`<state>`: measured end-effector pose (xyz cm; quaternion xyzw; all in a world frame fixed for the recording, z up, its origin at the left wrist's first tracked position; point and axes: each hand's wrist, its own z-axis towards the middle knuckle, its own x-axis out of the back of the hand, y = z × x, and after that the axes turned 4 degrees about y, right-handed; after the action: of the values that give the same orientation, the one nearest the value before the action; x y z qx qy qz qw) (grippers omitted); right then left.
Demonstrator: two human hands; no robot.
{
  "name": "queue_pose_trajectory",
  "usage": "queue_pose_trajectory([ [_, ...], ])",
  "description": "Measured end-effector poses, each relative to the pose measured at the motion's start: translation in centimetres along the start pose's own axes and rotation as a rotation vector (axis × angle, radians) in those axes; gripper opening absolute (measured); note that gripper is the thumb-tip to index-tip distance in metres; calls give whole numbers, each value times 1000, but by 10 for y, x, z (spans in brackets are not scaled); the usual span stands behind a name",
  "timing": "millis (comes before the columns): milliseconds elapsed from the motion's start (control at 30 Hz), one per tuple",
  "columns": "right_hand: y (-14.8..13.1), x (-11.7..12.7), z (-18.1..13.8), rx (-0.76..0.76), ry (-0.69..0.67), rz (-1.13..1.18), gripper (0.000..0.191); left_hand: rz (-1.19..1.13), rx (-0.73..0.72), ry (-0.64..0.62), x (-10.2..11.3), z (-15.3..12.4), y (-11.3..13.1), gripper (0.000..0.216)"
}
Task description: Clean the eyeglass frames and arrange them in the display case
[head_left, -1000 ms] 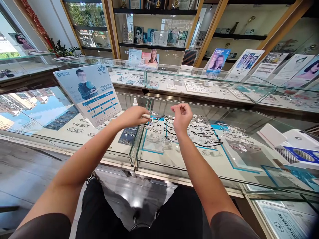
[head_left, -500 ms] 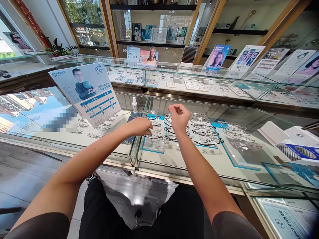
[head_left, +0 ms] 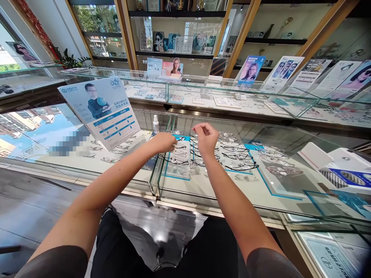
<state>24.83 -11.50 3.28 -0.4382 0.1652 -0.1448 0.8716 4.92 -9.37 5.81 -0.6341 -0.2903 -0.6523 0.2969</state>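
Head view: note left hand palm-down over near display case, fingers folded under, fingertips mostly hidden. Cannot tell grip, loaded or bare; cannot confirm contact with the case top either. Note right hand raised alongside, apart from the left, fingers curled toward thumb; cannot make out any object between, so cannot call it holding or merely closed. Locate spray bottle upright just behind the left hand, well apart from the right, outside both grips by appearance. Locate spectacle frames in rows below and around both hands, inside the near display case, several over blue-edged boards. Judge progress as partway, from posture only: bottle standing free, counted as done; both hands curled up over the case, read as work in hand and not finished. Count as left: opening of either hand, clearing away from above the case. Cannot read number of remaining steps. Further out, record tilted sign to the left of the bottle, open white-and-blue box at far right, well apart from both hands. Beyond, record rear display case with more eyewear, then wall shelves.
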Motion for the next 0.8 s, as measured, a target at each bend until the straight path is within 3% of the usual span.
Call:
queue_pose_trajectory([
  [267, -1, 2, 1, 30, 0, -33, 16, -120, -37, -3, -10, 10, -9, 7],
  [500, 0, 5, 9, 33, 116, -27, 10, -231, -65, 2, 20, -3, -12, 11],
  [667, 6, 8, 15, -8, 133, -57, 13, -602, -64, 217, 33, 0, -22, 18],
  [800, 10, 6, 14, -47, 10, -43, 17, -896, -3, 350, 25, 11, -21, 22],
])
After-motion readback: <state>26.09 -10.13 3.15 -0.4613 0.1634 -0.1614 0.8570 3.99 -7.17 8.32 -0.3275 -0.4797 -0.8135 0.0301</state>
